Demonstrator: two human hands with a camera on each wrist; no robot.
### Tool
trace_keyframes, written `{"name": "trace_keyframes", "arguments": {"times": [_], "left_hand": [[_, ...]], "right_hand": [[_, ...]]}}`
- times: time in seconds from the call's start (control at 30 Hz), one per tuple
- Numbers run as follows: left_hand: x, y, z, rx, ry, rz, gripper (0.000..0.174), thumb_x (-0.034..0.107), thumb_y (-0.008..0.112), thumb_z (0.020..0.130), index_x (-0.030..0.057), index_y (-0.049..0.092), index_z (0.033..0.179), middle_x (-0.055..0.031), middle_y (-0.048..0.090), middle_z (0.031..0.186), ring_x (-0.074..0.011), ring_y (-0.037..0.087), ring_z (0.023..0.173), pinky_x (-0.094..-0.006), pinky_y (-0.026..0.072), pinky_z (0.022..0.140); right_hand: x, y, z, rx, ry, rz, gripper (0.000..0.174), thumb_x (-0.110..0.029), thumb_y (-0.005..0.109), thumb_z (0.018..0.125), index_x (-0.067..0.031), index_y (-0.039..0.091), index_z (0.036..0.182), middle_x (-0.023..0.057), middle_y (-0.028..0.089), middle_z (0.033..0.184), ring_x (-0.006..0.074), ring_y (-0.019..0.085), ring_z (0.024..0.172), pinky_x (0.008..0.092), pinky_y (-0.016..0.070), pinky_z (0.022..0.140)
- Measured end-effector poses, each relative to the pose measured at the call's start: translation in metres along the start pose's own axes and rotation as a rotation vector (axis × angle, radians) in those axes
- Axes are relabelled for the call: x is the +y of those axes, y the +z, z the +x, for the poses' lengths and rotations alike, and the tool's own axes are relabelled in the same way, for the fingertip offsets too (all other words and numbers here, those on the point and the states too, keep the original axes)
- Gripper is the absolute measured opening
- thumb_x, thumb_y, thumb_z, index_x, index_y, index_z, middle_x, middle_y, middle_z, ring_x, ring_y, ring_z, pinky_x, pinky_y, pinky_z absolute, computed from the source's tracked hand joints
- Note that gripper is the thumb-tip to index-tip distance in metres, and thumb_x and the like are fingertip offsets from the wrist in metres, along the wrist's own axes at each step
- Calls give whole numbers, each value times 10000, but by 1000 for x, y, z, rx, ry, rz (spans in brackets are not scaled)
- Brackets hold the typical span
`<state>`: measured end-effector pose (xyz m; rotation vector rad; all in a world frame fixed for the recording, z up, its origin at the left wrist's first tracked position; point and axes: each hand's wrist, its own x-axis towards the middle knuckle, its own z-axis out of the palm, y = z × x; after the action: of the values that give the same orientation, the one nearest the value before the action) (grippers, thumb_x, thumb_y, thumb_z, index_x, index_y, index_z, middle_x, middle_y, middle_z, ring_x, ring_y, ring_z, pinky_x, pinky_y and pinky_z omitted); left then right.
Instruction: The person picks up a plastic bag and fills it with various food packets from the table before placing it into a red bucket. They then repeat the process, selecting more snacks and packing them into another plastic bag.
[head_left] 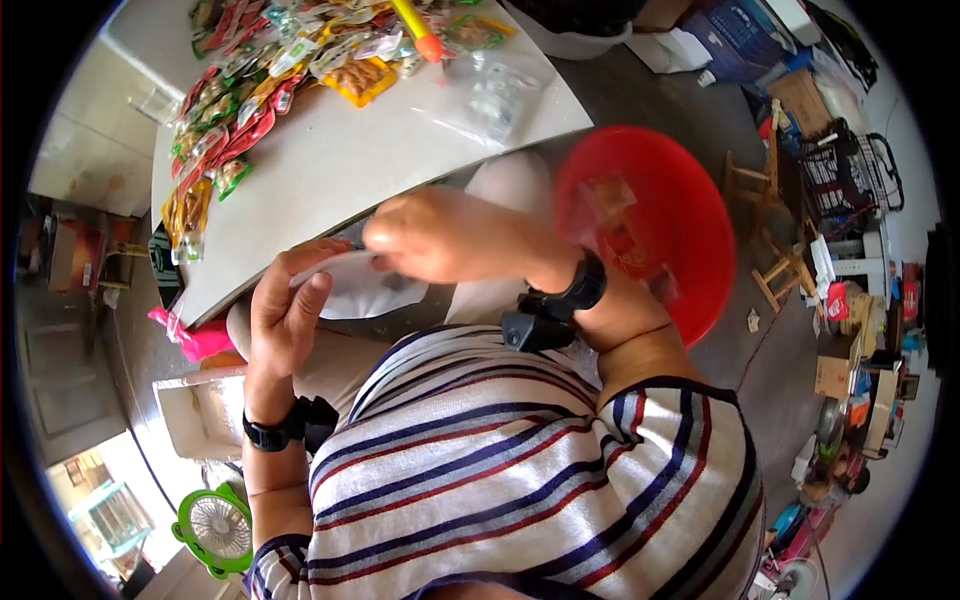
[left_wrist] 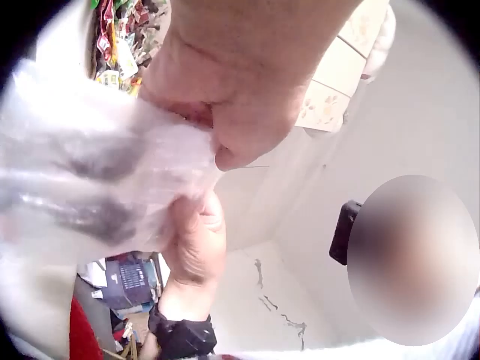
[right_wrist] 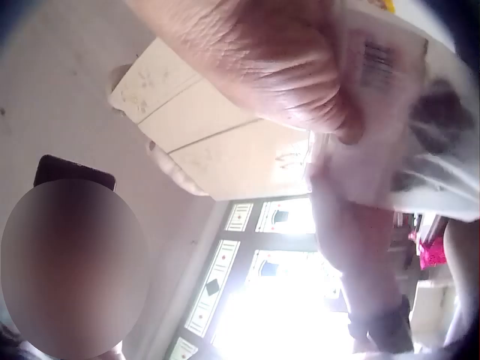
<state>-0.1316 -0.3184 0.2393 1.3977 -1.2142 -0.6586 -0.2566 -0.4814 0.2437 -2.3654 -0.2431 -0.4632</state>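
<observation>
Over the lap, near the table's edge, both hands hold a translucent plastic bag [head_left: 375, 290]. My left hand [head_left: 285, 310] pinches one end of its edge with the thumb on top. My right hand [head_left: 440, 240] grips the same edge farther along, its fingers curled. Dark shapes show through the bag [left_wrist: 90, 180] in the left wrist view, where the right hand [left_wrist: 199, 240] appears below the left hand [left_wrist: 232, 97]. A printed barcode [right_wrist: 379, 64] on the bag lies beside the right thumb in the right wrist view.
The white table [head_left: 300, 200] bears a heap of small snack packets [head_left: 260, 90], a yellow-and-orange stick [head_left: 420, 35] and a clear plastic bag [head_left: 490, 100]. A red basin [head_left: 690, 230] with packets inside stands at the right. At lower left are a white box [head_left: 200, 420] and green fan [head_left: 215, 530].
</observation>
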Motion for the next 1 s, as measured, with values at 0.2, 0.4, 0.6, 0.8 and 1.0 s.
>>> {"name": "trace_keyframes", "arguments": {"times": [0.2,0.4,0.6,0.8,1.0], "left_hand": [[-27,-4,3,-21,-243,-73,185,103,427,823,-17,471,956,-67,511,903,-130,484,796,-246,383,717],[-116,-2,-15,-111,-484,-79,120,86,466,796,5,495,880,-14,481,689,-95,474,623,-206,385,554],[-223,-12,-44,-221,-626,-96,113,103,498,772,13,519,837,8,481,693,-72,437,625,-196,367,552],[-259,-17,-64,-258,-583,23,120,121,513,751,21,541,811,-16,517,696,-105,484,673,-225,396,629],[-244,-7,-72,-123,-691,318,138,139,530,728,31,541,812,-29,540,710,-108,492,679,-234,400,611]], "right_hand": [[33,-70,-84,177,428,354,137,-159,527,761,-25,515,788,54,522,666,124,509,628,250,406,546],[57,-133,-210,716,811,449,152,-96,515,770,-3,507,890,18,542,786,81,508,688,208,419,601],[131,-97,-335,762,1262,238,106,-85,484,775,-33,514,863,10,539,731,97,501,618,240,416,554],[216,-8,-438,539,1580,130,340,-208,556,715,5,499,974,115,560,825,194,536,714,327,429,608],[234,3,-468,542,1804,-126,319,-220,539,699,-1,507,928,148,560,816,242,542,749,346,424,616]]}}
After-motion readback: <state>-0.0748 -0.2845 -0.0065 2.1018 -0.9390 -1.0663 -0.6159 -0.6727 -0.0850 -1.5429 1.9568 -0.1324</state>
